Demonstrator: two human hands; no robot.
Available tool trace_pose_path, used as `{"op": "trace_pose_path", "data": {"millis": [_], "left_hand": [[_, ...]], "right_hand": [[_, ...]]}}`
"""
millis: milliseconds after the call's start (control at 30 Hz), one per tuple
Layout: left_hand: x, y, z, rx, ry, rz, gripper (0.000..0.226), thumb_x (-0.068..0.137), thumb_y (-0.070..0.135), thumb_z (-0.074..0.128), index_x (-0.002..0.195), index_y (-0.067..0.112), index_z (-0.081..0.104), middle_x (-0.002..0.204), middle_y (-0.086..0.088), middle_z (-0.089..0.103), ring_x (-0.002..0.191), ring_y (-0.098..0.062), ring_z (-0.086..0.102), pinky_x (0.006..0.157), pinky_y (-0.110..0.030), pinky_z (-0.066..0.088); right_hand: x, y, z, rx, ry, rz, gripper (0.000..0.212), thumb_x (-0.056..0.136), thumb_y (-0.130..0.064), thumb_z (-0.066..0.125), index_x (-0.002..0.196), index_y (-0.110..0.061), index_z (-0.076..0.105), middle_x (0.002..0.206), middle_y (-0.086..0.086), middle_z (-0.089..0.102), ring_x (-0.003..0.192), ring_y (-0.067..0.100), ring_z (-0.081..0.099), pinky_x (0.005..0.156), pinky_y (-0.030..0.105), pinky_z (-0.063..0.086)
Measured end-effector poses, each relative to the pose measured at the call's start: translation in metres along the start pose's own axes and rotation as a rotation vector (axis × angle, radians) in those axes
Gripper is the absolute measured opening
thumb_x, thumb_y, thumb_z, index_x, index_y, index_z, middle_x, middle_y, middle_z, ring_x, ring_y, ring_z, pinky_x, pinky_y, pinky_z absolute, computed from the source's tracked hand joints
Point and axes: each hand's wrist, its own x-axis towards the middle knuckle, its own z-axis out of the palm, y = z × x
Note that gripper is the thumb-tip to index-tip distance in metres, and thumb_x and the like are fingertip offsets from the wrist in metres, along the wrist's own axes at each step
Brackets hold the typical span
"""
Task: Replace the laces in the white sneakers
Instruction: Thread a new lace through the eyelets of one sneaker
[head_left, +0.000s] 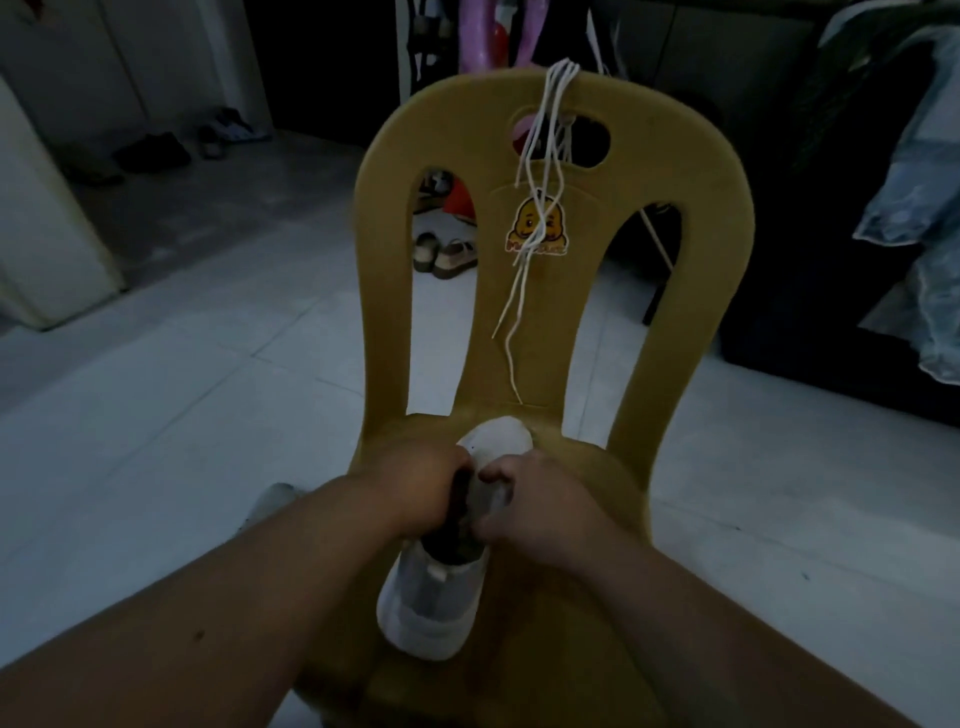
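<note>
A white sneaker (431, 608) lies on the seat of a tan plastic chair (582, 597), toe pointing away from me. My left hand (415, 483) grips the sneaker's left side at the lacing area, fingers curled over it. My right hand (530, 504) grips the right side, fingers curled into the opening. White laces (540, 171) hang over the top of the chair's backrest and trail down its front. A second pale sneaker (272, 501) shows partly on the floor left of the chair, behind my left forearm.
Pale floor tiles (182, 395) surround the chair. Sandals (447, 254) stand behind the backrest, and more shoes (156, 150) lie at the far left wall. Hanging clothes (914, 197) fill the right edge, against dark furniture (789, 291).
</note>
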Motion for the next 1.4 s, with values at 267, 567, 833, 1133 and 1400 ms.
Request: {"op": "trace_pose_path", "data": {"millis": [267, 567, 833, 1133, 1400], "left_hand": [[0.003, -0.018, 0.016, -0.083, 0.083, -0.009, 0.039, 0.095, 0.017, 0.051, 0.134, 0.023, 0.049, 0.127, 0.000, 0.058, 0.108, -0.014, 0.057, 0.095, -0.026, 0.046], [-0.017, -0.020, 0.025, -0.203, 0.201, -0.050, 0.027, 0.101, 0.029, 0.038, 0.110, 0.025, 0.062, 0.098, 0.005, 0.064, 0.080, -0.005, 0.054, 0.073, -0.015, 0.041], [-0.038, -0.015, 0.023, -0.274, 0.246, 0.015, 0.015, 0.095, 0.034, 0.049, 0.095, 0.030, 0.064, 0.077, 0.015, 0.058, 0.071, 0.000, 0.055, 0.056, -0.008, 0.036], [-0.034, -0.004, 0.004, -0.357, 0.184, 0.112, 0.028, 0.087, 0.025, 0.056, 0.110, 0.035, 0.067, 0.109, 0.011, 0.065, 0.094, -0.003, 0.059, 0.085, -0.023, 0.050], [-0.019, -0.012, -0.029, -0.517, 0.255, 0.141, 0.042, 0.089, 0.036, 0.061, 0.125, 0.050, 0.046, 0.122, 0.024, 0.051, 0.097, 0.010, 0.047, 0.095, -0.015, 0.043]], "right_hand": [[-0.002, 0.011, -0.003, 0.008, 0.015, 0.038, 0.060, 0.071, -0.026, 0.078, 0.126, -0.029, 0.053, 0.124, -0.006, 0.053, 0.098, 0.011, 0.057, 0.076, 0.020, 0.053], [-0.017, 0.003, -0.005, -0.321, 0.056, -0.188, 0.025, 0.095, -0.041, 0.048, 0.115, -0.029, 0.057, 0.108, -0.006, 0.055, 0.094, 0.009, 0.053, 0.082, 0.022, 0.047], [-0.026, 0.005, -0.014, -0.323, 0.002, -0.238, 0.022, 0.098, -0.032, 0.044, 0.107, -0.025, 0.062, 0.095, -0.007, 0.057, 0.086, 0.008, 0.053, 0.074, 0.018, 0.043], [-0.028, -0.002, -0.022, -0.186, -0.040, -0.161, 0.027, 0.088, -0.025, 0.054, 0.112, -0.032, 0.063, 0.083, -0.025, 0.046, 0.075, -0.004, 0.048, 0.064, 0.009, 0.039], [-0.027, -0.023, -0.078, 0.043, 0.279, 0.041, 0.013, 0.094, -0.032, 0.056, 0.103, -0.039, 0.062, 0.092, -0.022, 0.059, 0.083, -0.006, 0.056, 0.069, 0.007, 0.044]]}}
